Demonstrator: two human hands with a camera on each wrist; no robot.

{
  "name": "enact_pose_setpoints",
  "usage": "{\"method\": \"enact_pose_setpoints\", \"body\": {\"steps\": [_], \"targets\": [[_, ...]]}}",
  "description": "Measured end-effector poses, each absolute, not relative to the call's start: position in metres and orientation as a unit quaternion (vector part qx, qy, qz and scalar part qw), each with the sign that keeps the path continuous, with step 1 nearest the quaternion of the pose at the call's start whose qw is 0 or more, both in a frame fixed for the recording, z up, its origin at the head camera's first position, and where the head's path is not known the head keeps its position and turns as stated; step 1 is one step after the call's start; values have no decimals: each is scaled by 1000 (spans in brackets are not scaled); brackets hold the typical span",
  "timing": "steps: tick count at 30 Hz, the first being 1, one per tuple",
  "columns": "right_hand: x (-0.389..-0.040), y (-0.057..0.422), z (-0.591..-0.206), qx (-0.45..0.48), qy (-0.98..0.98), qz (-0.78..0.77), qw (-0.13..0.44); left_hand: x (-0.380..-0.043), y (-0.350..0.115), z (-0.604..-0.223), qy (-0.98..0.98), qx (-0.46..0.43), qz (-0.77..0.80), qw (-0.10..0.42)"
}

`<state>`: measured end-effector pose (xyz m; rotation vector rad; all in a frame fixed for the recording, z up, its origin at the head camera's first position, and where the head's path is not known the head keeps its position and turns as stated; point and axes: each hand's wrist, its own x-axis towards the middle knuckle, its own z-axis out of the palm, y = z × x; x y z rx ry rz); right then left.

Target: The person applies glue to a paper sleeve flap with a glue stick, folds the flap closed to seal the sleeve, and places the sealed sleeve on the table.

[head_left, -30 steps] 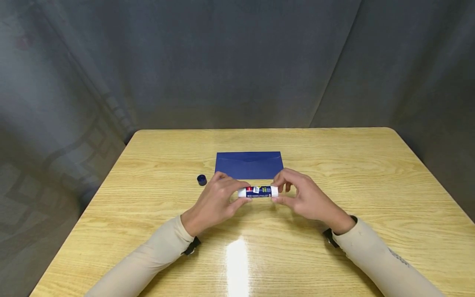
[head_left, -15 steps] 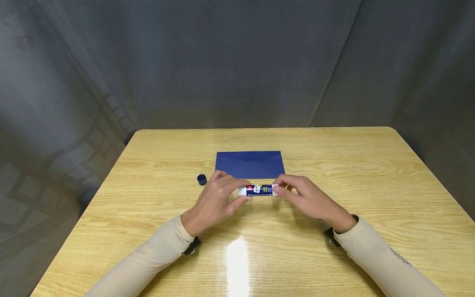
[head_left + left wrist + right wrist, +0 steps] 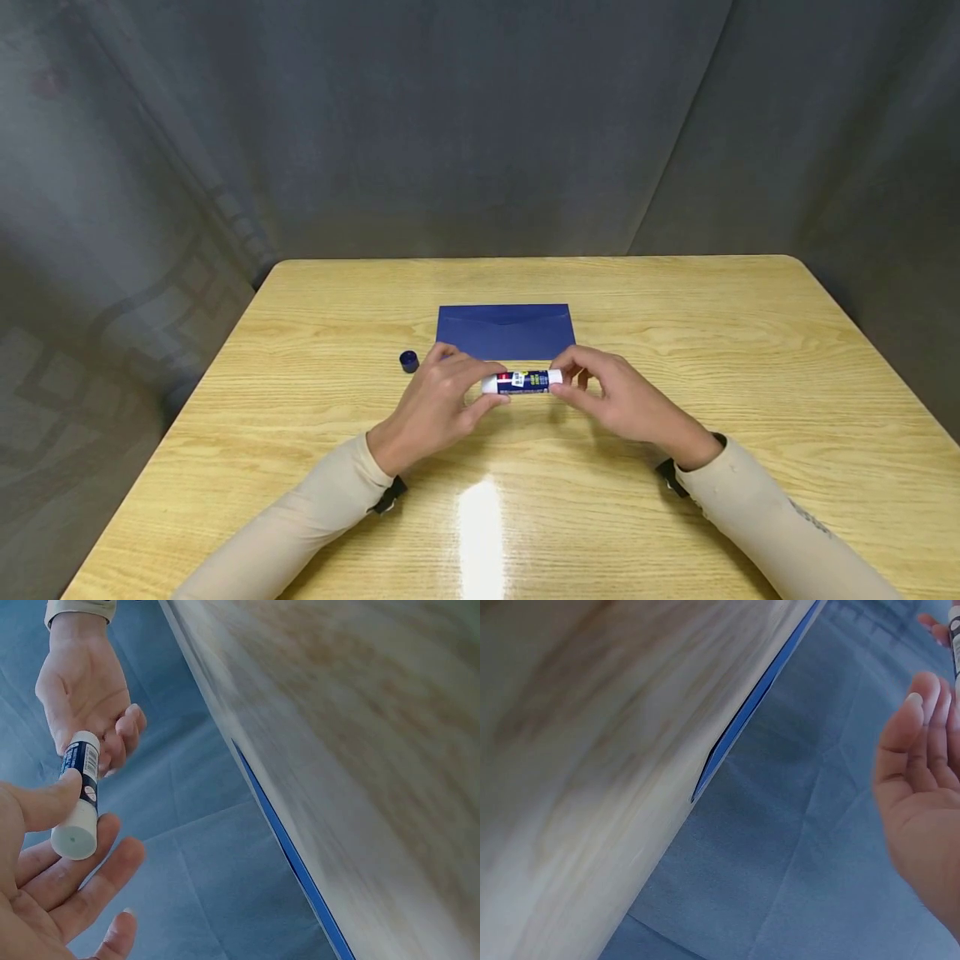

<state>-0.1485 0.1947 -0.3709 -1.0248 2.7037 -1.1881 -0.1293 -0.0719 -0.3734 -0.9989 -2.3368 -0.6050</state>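
Note:
A glue stick [image 3: 527, 382], white at both ends with a dark blue label, is held level above the table between two hands. My left hand [image 3: 438, 402] pinches its left end between thumb and fingers. At the other end, my right hand [image 3: 618, 398] grips the white base with thumb and curled fingertips. In the left wrist view the glue stick [image 3: 89, 776] shows a flat white end beside the left thumb. The right wrist view catches only a sliver of it at the edge, past the right hand [image 3: 930, 802]. A dark blue cap [image 3: 408, 362] stands on the table left of the hands.
Just behind the hands a blue envelope [image 3: 504, 337] lies flat, flap side up, its lower left corner partly covered by the left hand. The wooden table [image 3: 675, 308] ends at a grey curtain [image 3: 480, 133] at the back and sides.
The label on the glue stick has turned about its length, and the stick has risen slightly. The right thumb shifted upward over its end, then slightly back down. The left grip stays put.

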Motion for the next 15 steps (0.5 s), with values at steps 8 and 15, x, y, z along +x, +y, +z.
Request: {"method": "enact_pose_setpoints", "body": {"steps": [8, 15], "targets": [[-150, 194, -375, -371, 831, -411, -45, -128, -72, -373, -870, -375, -209, 243], [-149, 192, -377, -387, 814, -426, -78, -127, -71, -374, -875, -375, -195, 235]]}}
